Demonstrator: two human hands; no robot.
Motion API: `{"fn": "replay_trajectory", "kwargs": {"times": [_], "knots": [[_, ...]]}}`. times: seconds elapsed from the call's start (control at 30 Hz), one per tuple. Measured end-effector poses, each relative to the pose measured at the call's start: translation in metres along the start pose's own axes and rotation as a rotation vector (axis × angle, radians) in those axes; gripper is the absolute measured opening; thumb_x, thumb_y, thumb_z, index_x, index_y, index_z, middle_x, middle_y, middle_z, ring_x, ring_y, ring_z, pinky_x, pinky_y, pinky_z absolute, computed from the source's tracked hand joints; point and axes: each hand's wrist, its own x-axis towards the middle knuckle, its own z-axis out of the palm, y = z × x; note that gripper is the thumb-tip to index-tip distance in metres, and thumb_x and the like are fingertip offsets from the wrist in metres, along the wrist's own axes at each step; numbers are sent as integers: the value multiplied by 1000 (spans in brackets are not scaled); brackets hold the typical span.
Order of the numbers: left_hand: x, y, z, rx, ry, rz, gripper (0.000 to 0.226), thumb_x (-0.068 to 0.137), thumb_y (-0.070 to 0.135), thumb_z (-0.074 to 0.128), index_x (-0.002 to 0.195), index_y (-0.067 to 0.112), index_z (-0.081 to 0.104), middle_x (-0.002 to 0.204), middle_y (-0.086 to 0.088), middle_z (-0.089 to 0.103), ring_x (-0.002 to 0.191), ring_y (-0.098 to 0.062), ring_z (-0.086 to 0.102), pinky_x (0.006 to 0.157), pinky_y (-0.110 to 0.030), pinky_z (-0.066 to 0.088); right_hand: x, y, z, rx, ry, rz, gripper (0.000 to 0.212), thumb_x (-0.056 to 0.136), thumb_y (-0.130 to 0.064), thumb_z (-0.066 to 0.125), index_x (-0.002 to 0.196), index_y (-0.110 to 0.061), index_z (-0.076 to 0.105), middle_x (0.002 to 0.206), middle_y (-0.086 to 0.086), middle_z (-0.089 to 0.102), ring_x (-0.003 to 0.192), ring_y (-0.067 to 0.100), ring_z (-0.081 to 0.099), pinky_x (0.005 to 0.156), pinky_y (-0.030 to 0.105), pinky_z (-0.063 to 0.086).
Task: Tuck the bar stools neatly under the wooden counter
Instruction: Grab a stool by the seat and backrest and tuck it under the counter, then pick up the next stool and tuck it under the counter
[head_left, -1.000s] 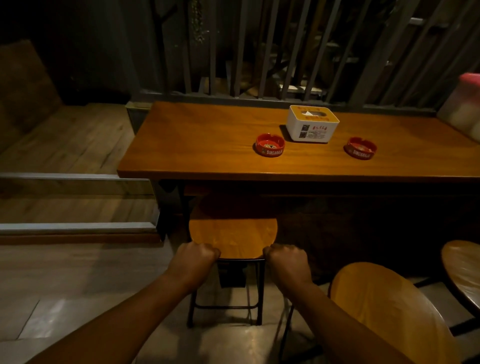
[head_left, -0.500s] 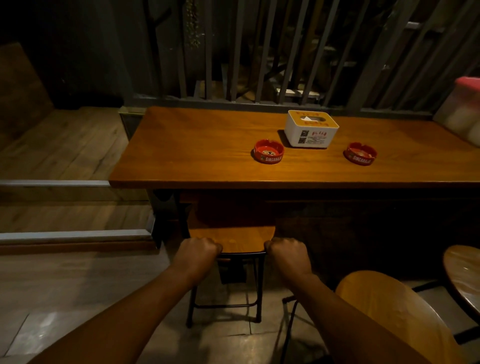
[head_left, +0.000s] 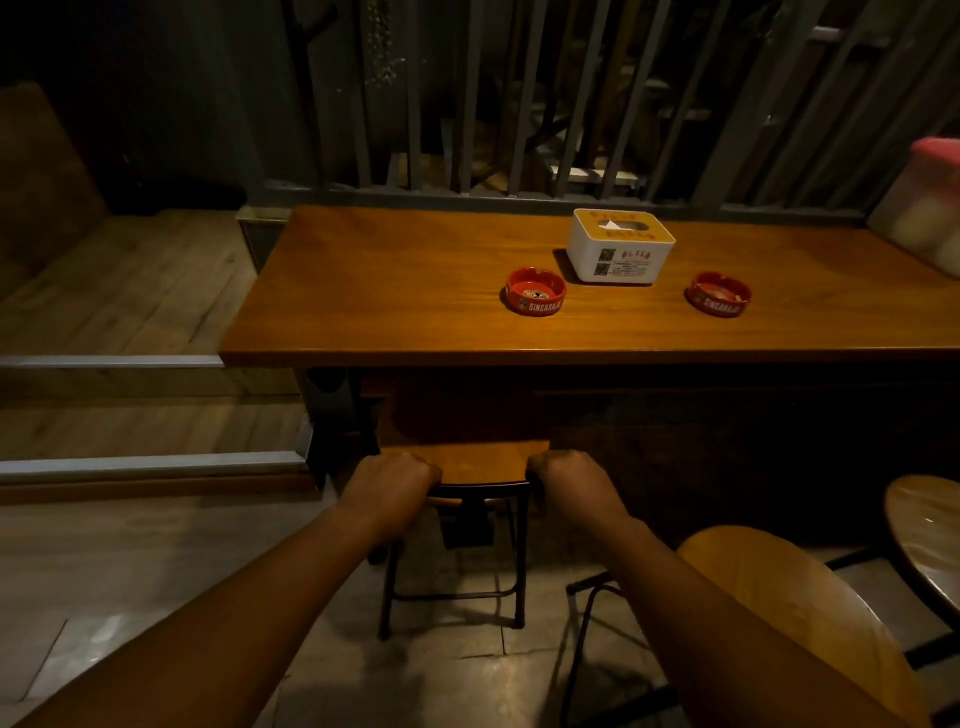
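Note:
A bar stool (head_left: 475, 460) with a wooden seat and black metal legs stands at the near edge of the wooden counter (head_left: 395, 291); most of its seat lies in shadow beneath the top. My left hand (head_left: 387, 486) grips the seat's near left edge and my right hand (head_left: 576, 480) grips its near right edge, both fists closed. A second stool (head_left: 779, 597) with a round wooden seat stands out from the counter at the lower right, partly behind my right forearm. The rim of a third stool (head_left: 930, 535) shows at the right edge.
On the counter sit two red ashtrays (head_left: 536, 297) (head_left: 719, 300), a white tissue box (head_left: 621, 245) and a pale container with a pink lid (head_left: 924, 208) at the far right. Metal bars rise behind. Raised wooden steps (head_left: 130, 457) lie to the left.
The gripped stool has slid forward under the counter; less of its seat shows now. Both hands moved forward with it.

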Motion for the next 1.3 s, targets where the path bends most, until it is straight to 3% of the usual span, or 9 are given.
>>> {"fn": "replay_trajectory", "kwargs": {"times": [0.17, 0.5, 0.63, 0.7, 0.8, 0.9, 1.0, 1.2, 1.3], "knots": [[-6, 0, -8, 0, -22, -59, 28, 87, 4, 54, 102, 23, 68, 97, -5, 67, 90, -25, 63, 64, -33, 42, -8, 0, -5, 1, -52, 37, 29, 92, -3, 55, 117, -16, 62, 101, 11, 67, 91, 28, 62, 75, 36, 53], [-6, 5, -12, -15, -18, -98, 28, 87, 5, 55, 101, 25, 69, 96, -4, 68, 90, -24, 63, 71, -36, 51, -7, -2, 0, 79, -17, 100, 23, 92, -3, 54, 107, -16, 66, 93, 8, 67, 87, 25, 63, 74, 38, 55], [-3, 13, -17, -5, -99, -93, 18, 88, 17, 60, 104, 23, 64, 103, -5, 65, 92, -24, 62, 72, -36, 49, -14, 3, 0, 96, -15, 79, 39, 90, -3, 58, 126, -16, 57, 120, 13, 63, 108, 30, 58, 89, 39, 51], [4, 25, -23, -34, -133, -44, 31, 81, 31, 67, 111, 25, 61, 106, -4, 64, 94, -24, 62, 75, -37, 51, -28, 11, -6, 140, -5, 121, 57, 86, -3, 62, 139, -18, 45, 139, 15, 50, 124, 34, 47, 100, 43, 44], [16, 68, -32, -115, -72, 98, 40, 76, 42, 69, 110, 23, 60, 109, -4, 65, 96, -25, 62, 73, -34, 51, -66, 34, -18, 179, 8, 288, 68, 77, -6, 68, 139, -17, 44, 142, 14, 45, 125, 36, 45, 99, 46, 45], [27, 127, -35, -186, 49, 245, 53, 81, 41, 67, 127, 19, 54, 125, -8, 58, 114, -27, 54, 95, -39, 43, -121, 61, -29, 201, -13, 452, 37, 80, -12, 65, 116, -17, 59, 113, 11, 61, 98, 34, 61, 78, 44, 54], [36, 188, -34, -230, 129, 404, 60, 84, 38, 65, 138, 20, 46, 137, -8, 50, 127, -26, 44, 109, -43, 35, -188, 86, -36, 257, 46, 704, 35, 90, -19, 58, 124, -18, 58, 110, 8, 70, 89, 26, 66, 73, 43, 58], [45, 288, -1, -327, -56, 605, 58, 86, 38, 63, 140, 22, 45, 137, -6, 50, 124, -26, 48, 96, -38, 45, -317, 107, -43, 39, 309, 1178, 34, 84, -29, 58, 116, -18, 63, 106, 10, 68, 92, 29, 62, 78, 42, 53], [50, 323, 28, -348, -149, 596, 62, 83, 39, 65, 140, 23, 45, 139, -7, 49, 123, -30, 50, 95, -41, 46, -362, 105, -39, -23, 337, 1462, 48, 76, -32, 63, 121, -17, 60, 120, 13, 62, 106, 34, 56, 88, 45, 46]]}}
